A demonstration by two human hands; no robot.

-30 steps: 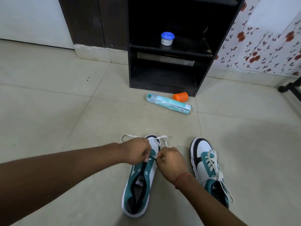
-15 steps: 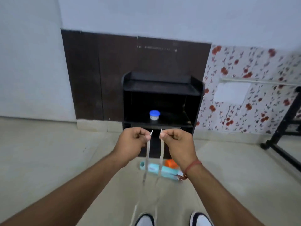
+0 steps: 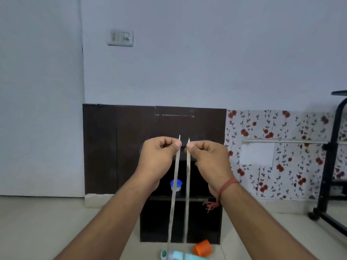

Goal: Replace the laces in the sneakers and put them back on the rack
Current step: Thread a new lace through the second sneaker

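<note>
Both hands are raised in front of me at chest height. My left hand (image 3: 159, 152) pinches one end of a flat white lace (image 3: 174, 186) between thumb and forefinger. My right hand (image 3: 206, 156) pinches the other end of the lace (image 3: 187, 186) the same way. The two strands hang down side by side, taut, and run off the bottom of the frame. The sneakers are out of view below. The black shoe rack (image 3: 214, 222) stands against the wall behind my hands, partly hidden by them.
A small blue-lidded jar (image 3: 176, 184) sits on the rack's shelf. An orange cup (image 3: 202, 247) and a teal box (image 3: 180, 256) lie on the floor before the rack. A black metal stand (image 3: 330, 184) is at the right.
My hands have lifted from the left sneaker, pulling both lace ends high. My view has tilted up, so the sneakers dropped out of frame and more wall shows.
</note>
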